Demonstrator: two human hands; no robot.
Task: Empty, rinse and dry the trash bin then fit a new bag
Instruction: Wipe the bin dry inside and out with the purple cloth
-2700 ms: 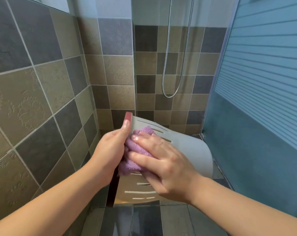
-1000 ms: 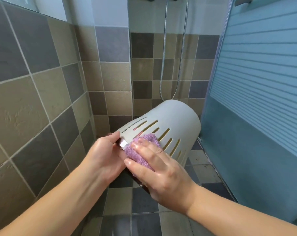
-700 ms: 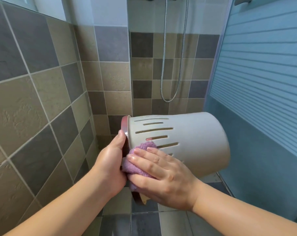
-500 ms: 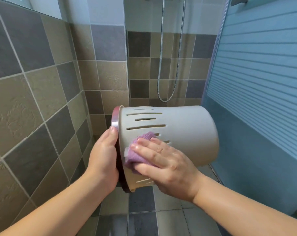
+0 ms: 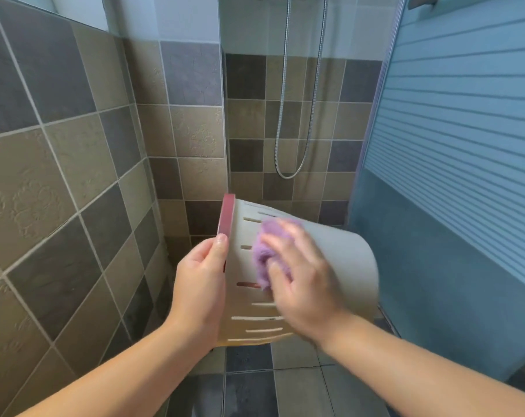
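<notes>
Two bare forearms are seen reaching in from the near edge, over a floor [image 5: 300, 392] of grey tiles. The left hand [image 5: 201, 285] is closed on the open end of the bin [image 5: 339, 266]: its thumb is laid along the red rim [image 5: 226, 216] and its fingers are hidden behind the rim, so how far they curl cannot be told. The right hand [image 5: 303, 281] is pressed flat, with fingers spread, on a purple cloth [image 5: 265, 257], which is held against the slotted side of the bin; this hand is blurred. The bin is held in the air on its side, above the floor, with its rim to the left and its closed base to the right and farther off. Rows of narrow slots are cut in the pale wall near the rim, and red shows through some of them. To the left a wall [image 5: 59, 176] of brown and grey tiles is seen, close to the left arm. To the right stands a blue-tinted glass door [image 5: 451, 176] with frosted stripes across its upper part. Farthest off, in the tiled shower corner, a metal hose [image 5: 281, 130] hangs in a loop against the wall.
</notes>
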